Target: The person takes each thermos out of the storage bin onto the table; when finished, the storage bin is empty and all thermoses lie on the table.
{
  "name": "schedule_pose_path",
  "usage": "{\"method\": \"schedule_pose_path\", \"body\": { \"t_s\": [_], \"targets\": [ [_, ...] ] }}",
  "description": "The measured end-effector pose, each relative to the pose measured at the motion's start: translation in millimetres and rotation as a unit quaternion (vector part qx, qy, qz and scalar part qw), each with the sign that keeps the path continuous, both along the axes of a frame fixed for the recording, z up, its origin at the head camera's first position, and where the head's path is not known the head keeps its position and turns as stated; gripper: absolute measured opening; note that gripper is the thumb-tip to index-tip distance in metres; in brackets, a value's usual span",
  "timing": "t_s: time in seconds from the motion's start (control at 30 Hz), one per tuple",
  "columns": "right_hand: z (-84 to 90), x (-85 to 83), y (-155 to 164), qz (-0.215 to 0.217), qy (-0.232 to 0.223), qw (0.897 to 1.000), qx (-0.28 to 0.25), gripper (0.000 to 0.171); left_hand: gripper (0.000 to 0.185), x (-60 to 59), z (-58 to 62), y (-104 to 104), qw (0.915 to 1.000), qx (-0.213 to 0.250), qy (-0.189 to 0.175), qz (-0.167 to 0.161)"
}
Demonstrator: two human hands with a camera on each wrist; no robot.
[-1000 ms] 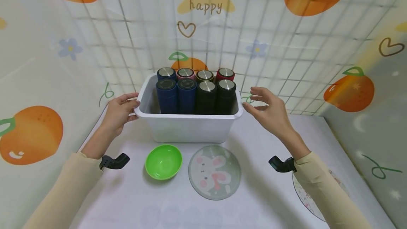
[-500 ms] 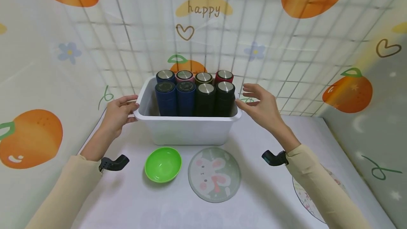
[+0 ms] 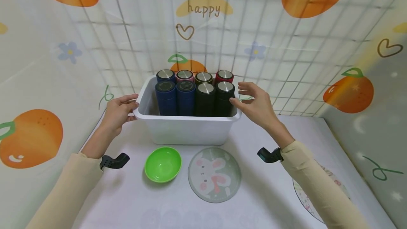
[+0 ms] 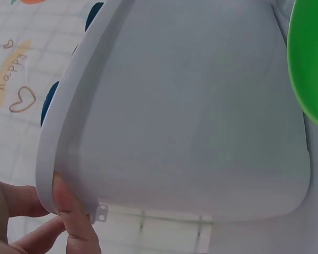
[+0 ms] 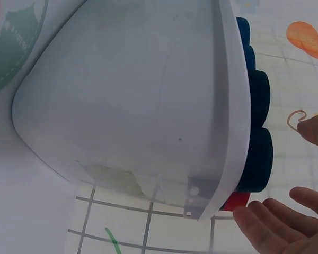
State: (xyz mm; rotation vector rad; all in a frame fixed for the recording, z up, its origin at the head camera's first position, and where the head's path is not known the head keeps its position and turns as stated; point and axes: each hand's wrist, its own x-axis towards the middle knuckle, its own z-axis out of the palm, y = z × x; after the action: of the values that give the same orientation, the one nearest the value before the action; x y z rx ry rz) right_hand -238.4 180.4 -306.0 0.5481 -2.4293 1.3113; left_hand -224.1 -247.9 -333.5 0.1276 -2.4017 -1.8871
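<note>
- Bin [image 3: 186, 130]: white plastic, standing on the desk [image 3: 254, 193] at its far side, against the patterned backdrop. It holds eight upright flasks [image 3: 205, 99] in two rows of four.
- Left hand [image 3: 119, 111]: I see it gripping the bin's left rim, thumb over the lip and fingers under. The left wrist view shows the thumb [image 4: 69, 203] pressed on the rim corner.
- Right hand [image 3: 259, 104]: open, fingers spread, at the bin's right rim beside the nearest black flask [image 3: 225, 98]. I cannot tell whether it touches either one.
- Handling, as I judge it: the loaded bin is probably heavy and its smooth walls slippery; the rolled rim on both short ends is the place to take hold. The flasks look rigid, with metal caps, and could shift if the bin tilts.
- View differences: the head view alone shows the flask caps, the green bowl [image 3: 163, 163] and the rabbit plate [image 3: 214, 174] in front of the bin. The right wrist view shows the underside of the rim and the fingers [image 5: 275, 225] apart from it.
</note>
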Motion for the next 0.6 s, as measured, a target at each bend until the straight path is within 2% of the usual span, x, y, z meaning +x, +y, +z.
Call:
{"method": "schedule_pose_path", "body": {
  "t_s": [0.43,0.6],
  "targets": [
    [7.1,-12.1,-13,0.007,-0.013,1.0,-0.007,0.065,0.047,-2.4,0.2,1,0.9999,-0.012,-0.002,-0.008],
    [8.3,-14.1,-21,0.002,-0.015,1.0,0.016,0.068,0.048,-1.5,-1.4,-1,0.9999,-0.015,-0.004,-0.007]
  ]
}}
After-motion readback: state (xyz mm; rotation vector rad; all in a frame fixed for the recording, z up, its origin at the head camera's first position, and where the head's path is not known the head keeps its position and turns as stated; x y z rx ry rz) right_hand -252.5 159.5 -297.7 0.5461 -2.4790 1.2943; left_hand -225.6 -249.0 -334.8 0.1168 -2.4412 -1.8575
